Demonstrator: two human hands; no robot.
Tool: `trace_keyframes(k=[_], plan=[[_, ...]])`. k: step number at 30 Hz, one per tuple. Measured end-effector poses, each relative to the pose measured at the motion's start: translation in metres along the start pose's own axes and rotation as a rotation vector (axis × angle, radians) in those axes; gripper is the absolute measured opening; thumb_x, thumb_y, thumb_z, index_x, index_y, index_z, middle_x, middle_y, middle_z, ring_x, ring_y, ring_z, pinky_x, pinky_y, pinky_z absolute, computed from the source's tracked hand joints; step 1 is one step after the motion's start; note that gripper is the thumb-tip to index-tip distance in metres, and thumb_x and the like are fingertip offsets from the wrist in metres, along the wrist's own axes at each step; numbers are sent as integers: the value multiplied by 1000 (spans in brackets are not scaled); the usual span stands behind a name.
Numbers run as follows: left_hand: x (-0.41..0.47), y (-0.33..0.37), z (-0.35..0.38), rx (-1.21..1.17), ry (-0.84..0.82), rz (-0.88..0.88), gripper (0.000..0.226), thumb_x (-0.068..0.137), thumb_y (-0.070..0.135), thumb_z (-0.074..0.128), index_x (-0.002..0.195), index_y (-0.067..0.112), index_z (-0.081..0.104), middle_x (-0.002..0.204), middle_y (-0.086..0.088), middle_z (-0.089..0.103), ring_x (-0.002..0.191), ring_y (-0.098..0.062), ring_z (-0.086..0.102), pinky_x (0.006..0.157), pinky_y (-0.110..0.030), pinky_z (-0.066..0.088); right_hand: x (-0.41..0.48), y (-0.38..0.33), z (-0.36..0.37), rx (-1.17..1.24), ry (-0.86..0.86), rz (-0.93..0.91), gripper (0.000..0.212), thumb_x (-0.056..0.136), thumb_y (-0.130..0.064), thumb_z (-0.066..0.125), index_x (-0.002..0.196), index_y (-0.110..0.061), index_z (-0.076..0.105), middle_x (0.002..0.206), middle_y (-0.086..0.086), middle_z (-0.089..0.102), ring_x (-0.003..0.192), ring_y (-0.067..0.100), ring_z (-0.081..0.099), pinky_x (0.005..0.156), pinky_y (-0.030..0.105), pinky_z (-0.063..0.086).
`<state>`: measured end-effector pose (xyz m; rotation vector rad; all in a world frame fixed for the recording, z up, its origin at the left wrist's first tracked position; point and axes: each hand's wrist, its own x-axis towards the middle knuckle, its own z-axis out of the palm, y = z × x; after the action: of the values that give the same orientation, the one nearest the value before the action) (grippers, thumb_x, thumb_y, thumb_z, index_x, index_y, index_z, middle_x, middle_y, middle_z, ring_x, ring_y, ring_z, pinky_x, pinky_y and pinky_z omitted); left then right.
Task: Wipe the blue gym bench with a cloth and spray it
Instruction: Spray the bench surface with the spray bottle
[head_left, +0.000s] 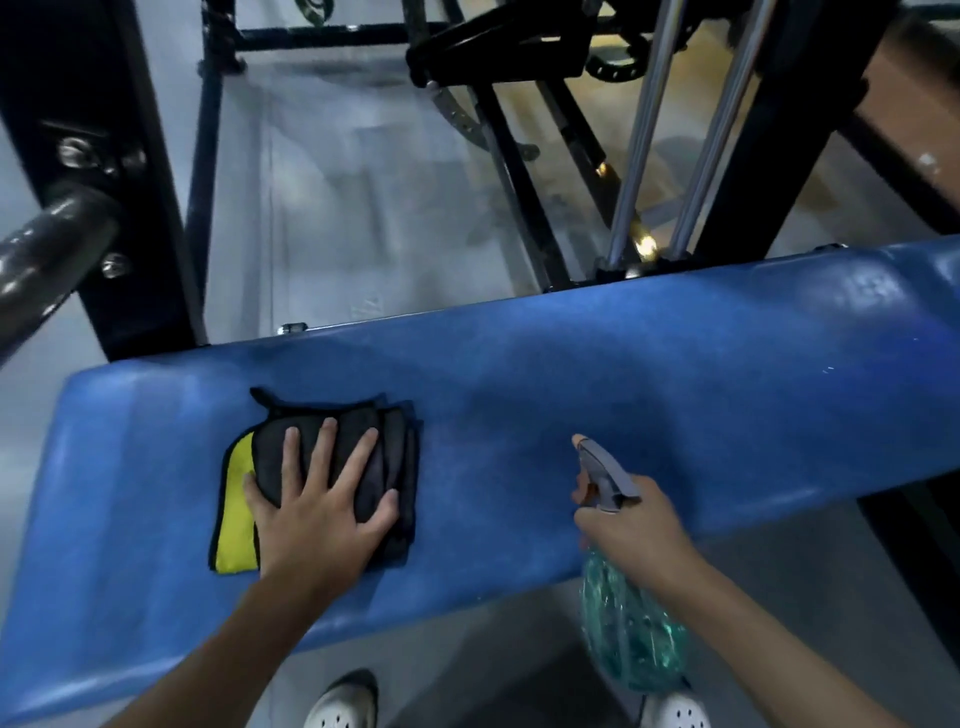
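The left hand (317, 512) pressed flat, fingers spread, on the cloth (358, 467) atop the bench (675, 395). The right hand (631, 530) gripped the spray bottle (623, 629), holding greenish liquid, at the bench's near edge.

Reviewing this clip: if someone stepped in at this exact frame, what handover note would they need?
Left hand: flat, fingers spread, pressing the folded black-and-yellow cloth onto the left part of the blue bench.
Right hand: gripping the teal spray bottle by its neck, grey nozzle aimed over the bench's middle.
Done: cannot tell how much is sprayed or wiped; no clear wet marks show.
Left: probably spray the middle and right, then wipe across the bench.
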<state>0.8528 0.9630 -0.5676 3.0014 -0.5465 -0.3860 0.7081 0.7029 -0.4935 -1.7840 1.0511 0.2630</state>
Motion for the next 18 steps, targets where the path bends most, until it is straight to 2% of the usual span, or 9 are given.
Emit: trace_keyframes(k=[3,6,10,12,14,16,18], plan=[[-10,-26,-3,11,-6,-43,79,78,79,9,153,56,-1,168,9,-5,153,-24,-17,114,-67,1,-4,-9,23,-105,13,-14,3,70,-19,55,67,-19,56,63,1,58,61,23,58,63,37,47],[-19,-50,-6,9,-7,-92,81,77,79,7,153,54,1,169,8,-2,154,-24,-15,113,-68,3,-10,-21,44,-158,-54,-37,6,60,-24,50,66,-23,52,58,-4,55,60,21,54,67,39,50],[-29,-79,-7,27,-11,-172,78,80,78,9,152,54,-5,169,8,-2,153,-24,-17,113,-67,5,-14,-31,68,-142,-114,-38,29,57,-33,51,83,-26,62,79,-1,67,68,26,61,79,50,56],[-34,-92,-8,13,-21,-200,74,86,77,17,151,54,-10,168,9,-9,152,-23,-22,114,-67,3,-17,-36,80,-175,-125,-60,23,56,-32,51,77,-26,59,71,-3,64,71,30,65,78,48,56],[-38,-104,-8,-12,-39,-240,74,90,75,26,151,55,-11,167,10,-14,151,-22,-26,115,-66,2,-20,-43,92,-211,-112,-94,10,60,-26,51,69,-23,49,60,-4,53,69,33,64,71,43,54],[-43,-115,-9,-19,-34,-284,74,90,76,29,150,57,-11,167,11,-15,151,-22,-25,115,-65,3,-22,-50,105,-237,-129,-122,10,64,-21,51,67,-23,42,56,-9,45,61,28,54,65,38,46],[-48,-126,-10,-18,-21,-326,74,88,78,27,150,59,-9,167,12,-13,151,-20,-25,115,-64,2,-24,-56,117,-244,-149,-138,8,66,-19,51,68,-23,44,54,-11,43,58,20,44,62,35,40]])
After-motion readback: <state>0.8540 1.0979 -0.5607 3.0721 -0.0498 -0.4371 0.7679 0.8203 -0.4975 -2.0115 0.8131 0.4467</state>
